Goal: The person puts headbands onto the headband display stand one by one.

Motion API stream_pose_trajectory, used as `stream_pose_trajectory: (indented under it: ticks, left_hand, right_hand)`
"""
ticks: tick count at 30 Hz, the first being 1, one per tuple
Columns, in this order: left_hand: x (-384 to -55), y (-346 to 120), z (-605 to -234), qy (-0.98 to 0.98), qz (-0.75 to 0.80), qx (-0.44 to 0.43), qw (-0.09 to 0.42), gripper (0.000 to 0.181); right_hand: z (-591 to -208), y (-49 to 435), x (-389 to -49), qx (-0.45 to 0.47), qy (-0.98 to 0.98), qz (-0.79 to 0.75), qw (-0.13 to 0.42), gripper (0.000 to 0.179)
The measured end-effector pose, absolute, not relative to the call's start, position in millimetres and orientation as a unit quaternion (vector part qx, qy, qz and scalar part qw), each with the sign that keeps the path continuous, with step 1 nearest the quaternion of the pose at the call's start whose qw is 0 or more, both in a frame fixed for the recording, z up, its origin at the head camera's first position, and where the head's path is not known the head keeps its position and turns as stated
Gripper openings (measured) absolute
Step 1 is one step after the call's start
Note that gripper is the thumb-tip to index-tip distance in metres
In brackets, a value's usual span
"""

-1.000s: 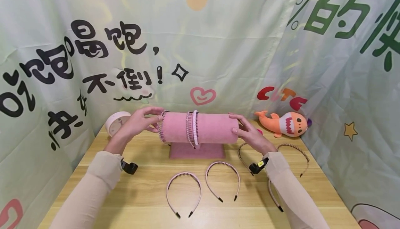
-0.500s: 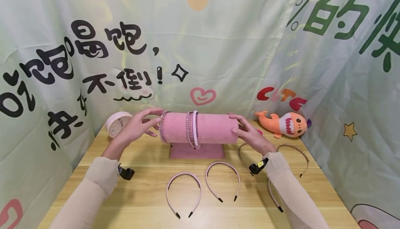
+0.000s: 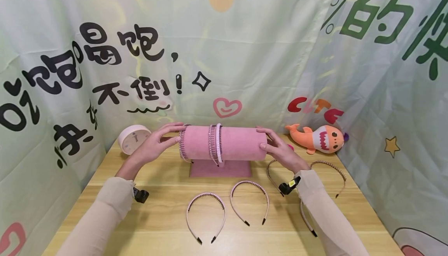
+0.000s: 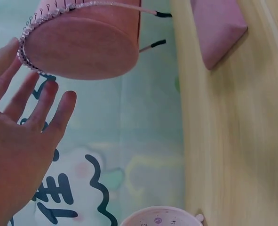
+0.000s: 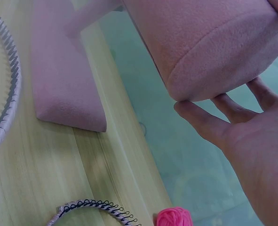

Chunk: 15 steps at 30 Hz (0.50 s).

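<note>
A pink cylinder-shaped headband stand point(image 3: 241, 143) stands mid-table on its flat base point(image 3: 220, 169). A beaded, toothed headband point(image 3: 182, 144) sits over its left end. My left hand point(image 3: 154, 147) touches this headband's outer edge; its fingers look spread and mostly straight in the left wrist view. At the stand's other end, my right hand point(image 3: 281, 151) holds the rim, thumb in front and fingers around the edge. Another toothed headband point(image 3: 212, 143) and a white wrapped headband point(image 3: 219, 143) hang side by side near the middle of the stand.
Two pink headbands point(image 3: 206, 194) lie in front of the stand. More lie around the right forearm, one a brown headband point(image 3: 329, 162). A round clock point(image 3: 133, 137) stands back left, an orange plush shark point(image 3: 318, 138) back right. A pink ball point(image 5: 174, 217) lies behind the right hand.
The headband at the left end has shifted slightly right along the stand. My left hand has altered its finger pose against it, lower fingers now less visible. My right hand has stayed put.
</note>
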<state>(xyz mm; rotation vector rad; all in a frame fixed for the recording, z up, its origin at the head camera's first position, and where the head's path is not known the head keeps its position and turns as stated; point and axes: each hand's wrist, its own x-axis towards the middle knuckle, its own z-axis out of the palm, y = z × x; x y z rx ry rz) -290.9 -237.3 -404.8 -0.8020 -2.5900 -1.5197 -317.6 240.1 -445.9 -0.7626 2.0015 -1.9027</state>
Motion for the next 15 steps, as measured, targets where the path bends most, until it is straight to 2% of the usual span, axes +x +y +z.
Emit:
stream_pose_trajectory:
  ticks: [15]
  left_hand:
    - [-296.5, -221.3, -404.7, -0.834, -0.481, -0.268, 0.024, 0.040]
  right_hand:
    - [-445.8, 239.7, -318.0, -0.263, 0.690, -0.660, 0.136, 0.050]
